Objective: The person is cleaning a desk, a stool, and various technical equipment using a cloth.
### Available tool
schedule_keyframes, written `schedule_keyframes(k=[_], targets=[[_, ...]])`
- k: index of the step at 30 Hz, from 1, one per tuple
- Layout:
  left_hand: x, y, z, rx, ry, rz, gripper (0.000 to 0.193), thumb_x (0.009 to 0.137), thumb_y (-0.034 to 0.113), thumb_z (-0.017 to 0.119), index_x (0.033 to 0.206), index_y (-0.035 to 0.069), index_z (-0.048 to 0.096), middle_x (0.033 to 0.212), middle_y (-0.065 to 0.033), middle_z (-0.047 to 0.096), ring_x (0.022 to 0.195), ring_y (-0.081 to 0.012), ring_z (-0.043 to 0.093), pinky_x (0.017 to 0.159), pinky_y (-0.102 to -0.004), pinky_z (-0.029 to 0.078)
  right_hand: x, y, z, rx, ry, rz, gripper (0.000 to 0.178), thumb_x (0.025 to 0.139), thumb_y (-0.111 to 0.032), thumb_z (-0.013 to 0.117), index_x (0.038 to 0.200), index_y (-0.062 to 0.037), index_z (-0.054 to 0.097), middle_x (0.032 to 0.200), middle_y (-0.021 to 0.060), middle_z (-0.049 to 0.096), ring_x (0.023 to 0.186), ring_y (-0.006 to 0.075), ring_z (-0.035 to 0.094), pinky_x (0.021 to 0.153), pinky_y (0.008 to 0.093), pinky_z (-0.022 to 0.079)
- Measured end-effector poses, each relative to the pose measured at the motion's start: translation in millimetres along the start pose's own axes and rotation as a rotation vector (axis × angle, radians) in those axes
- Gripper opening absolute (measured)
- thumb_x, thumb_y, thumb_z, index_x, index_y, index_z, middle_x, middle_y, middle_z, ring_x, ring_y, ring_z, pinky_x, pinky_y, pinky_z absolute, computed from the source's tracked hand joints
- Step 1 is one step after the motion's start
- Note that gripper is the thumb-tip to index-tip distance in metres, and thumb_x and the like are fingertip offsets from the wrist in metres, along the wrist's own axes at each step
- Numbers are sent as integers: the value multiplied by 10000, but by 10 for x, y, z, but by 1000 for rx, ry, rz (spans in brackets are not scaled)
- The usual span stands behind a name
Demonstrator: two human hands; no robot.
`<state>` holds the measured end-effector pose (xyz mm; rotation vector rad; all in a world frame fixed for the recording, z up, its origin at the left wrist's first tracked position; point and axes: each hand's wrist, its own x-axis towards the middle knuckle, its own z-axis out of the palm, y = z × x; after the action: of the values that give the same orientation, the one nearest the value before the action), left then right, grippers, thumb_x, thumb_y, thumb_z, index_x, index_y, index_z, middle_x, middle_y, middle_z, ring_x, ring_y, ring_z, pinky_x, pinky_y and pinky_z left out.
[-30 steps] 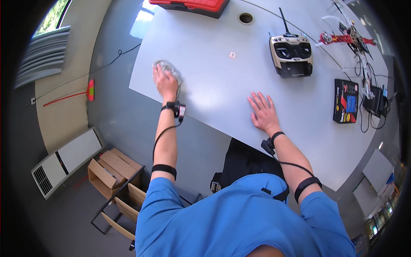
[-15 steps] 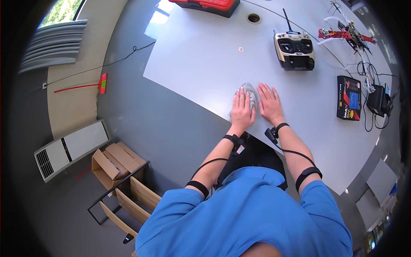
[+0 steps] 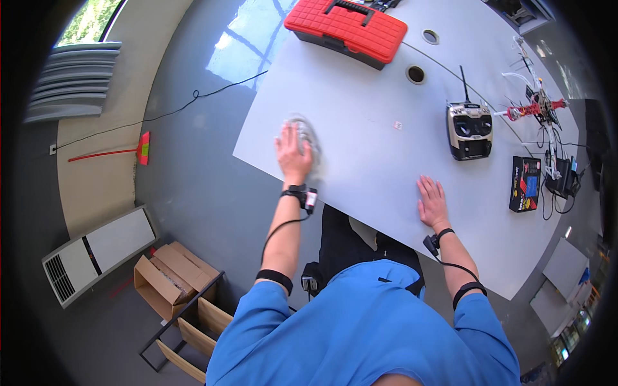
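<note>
My left hand (image 3: 294,154) presses down on a grey cloth (image 3: 314,149) near the left edge of the white table (image 3: 360,167). Motion blurs the cloth, which bulges out to the right of the fingers, and part of it is hidden under the palm. Farther right, my right hand (image 3: 433,203) lies flat on the tabletop near its front edge, fingers stretched and nothing in them. Both wrists wear black straps with small cabled devices.
A red and black toolbox (image 3: 347,29) stands at the far side. To the right are a radio controller (image 3: 469,130), a drone frame (image 3: 537,108), a black box (image 3: 524,184) and a cabled power adapter (image 3: 563,180). Cardboard boxes (image 3: 168,283) sit on the floor, left.
My left hand has swept left across the table with the cloth. My right hand has come away from beside it and rests farther right. The view has shifted, showing more of the toolbox.
</note>
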<state>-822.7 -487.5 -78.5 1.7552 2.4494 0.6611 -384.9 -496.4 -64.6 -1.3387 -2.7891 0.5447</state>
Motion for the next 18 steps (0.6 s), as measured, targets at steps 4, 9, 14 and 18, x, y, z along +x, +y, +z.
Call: schedule_keyframes(k=[4, 9, 14, 18], targets=[[481, -788, -228, -80, 135, -68, 571, 841, 232, 524, 1381, 62, 452, 1445, -181, 408, 1334, -334, 392, 1112, -518, 247, -66, 49, -14, -59, -9, 33, 668, 800, -165, 517, 1435, -96, 321, 1510, 88, 306, 1408, 258, 263, 1173, 464, 146], [704, -1106, -260, 53, 115, -227, 539, 861, 224, 517, 1349, 4, 461, 1430, -194, 421, 1333, -332, 390, 1124, -464, 254, 6, -194, 60, -155, -7, 213, 674, 815, -174, 520, 1437, -50, 293, 1510, 129, 282, 1422, 279, 231, 1168, 499, 140], [502, -634, -168, -5, 88, -34, 606, 830, 215, 567, 1360, -41, 425, 1451, -239, 368, 1364, -382, 328, 1137, -467, 232, 514, -992, 410, -99, 171, 527, 653, 877, -201, 510, 1438, 19, 260, 1514, 211, 206, 1433, 352, 155, 1162, 508, 139], [309, 131, 43, -203, -191, 326, 641, 816, 208, 577, 1382, -34, 402, 1469, -239, 340, 1390, -379, 284, 1143, -471, 219, 1170, -1490, 417, 71, 211, 517, 646, 883, -194, 502, 1436, 32, 257, 1526, 210, 197, 1433, 355, 158, 1159, 520, 133]])
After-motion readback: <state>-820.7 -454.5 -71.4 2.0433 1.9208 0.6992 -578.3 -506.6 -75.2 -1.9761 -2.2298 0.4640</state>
